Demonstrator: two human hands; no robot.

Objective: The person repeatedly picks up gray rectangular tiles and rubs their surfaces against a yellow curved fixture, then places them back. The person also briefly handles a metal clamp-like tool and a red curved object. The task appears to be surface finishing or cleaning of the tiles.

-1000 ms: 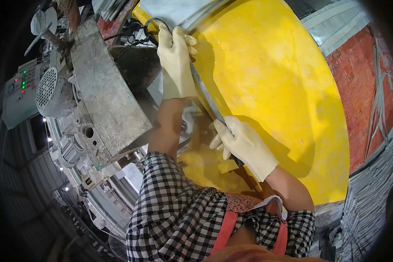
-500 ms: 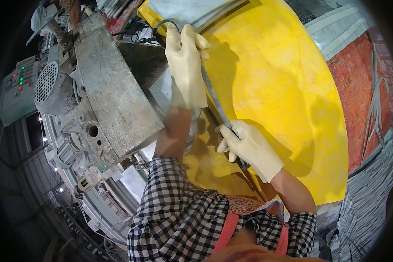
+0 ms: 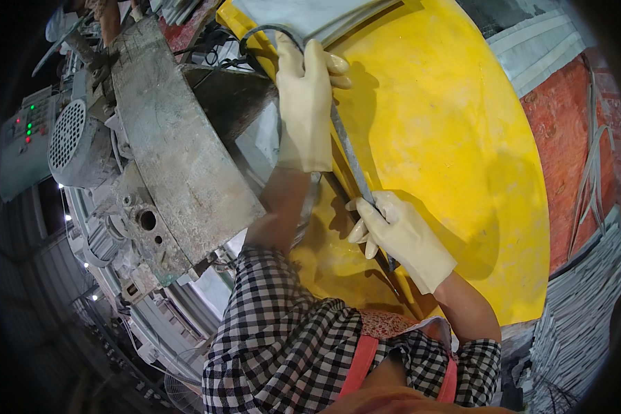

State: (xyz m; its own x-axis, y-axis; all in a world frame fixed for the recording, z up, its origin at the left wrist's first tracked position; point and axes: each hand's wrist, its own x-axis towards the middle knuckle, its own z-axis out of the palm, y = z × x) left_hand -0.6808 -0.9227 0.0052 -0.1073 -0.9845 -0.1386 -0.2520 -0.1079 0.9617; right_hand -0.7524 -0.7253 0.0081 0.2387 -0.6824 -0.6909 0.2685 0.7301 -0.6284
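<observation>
A thin grey slab (image 3: 346,148) stands on edge, running along a wet yellow work table (image 3: 455,159). My left hand (image 3: 306,103), in a pale rubber glove, lies flat against the slab's upper part, fingers stretched toward the far end. My right hand (image 3: 398,236), also gloved, grips the slab's near end by its edge. Both forearms come from a black and white checked shirt at the bottom.
A grey metal guard (image 3: 176,148) of a cutting machine sits just left of my left arm, with a motor (image 3: 76,141) and a control box with lights (image 3: 22,145) farther left. Pale slabs (image 3: 310,14) lie at the table's far end. Stacked grey sheets (image 3: 579,317) stand at right.
My left hand has slid farther up along the slab. The right hand keeps its hold on the near end and has shifted slightly right.
</observation>
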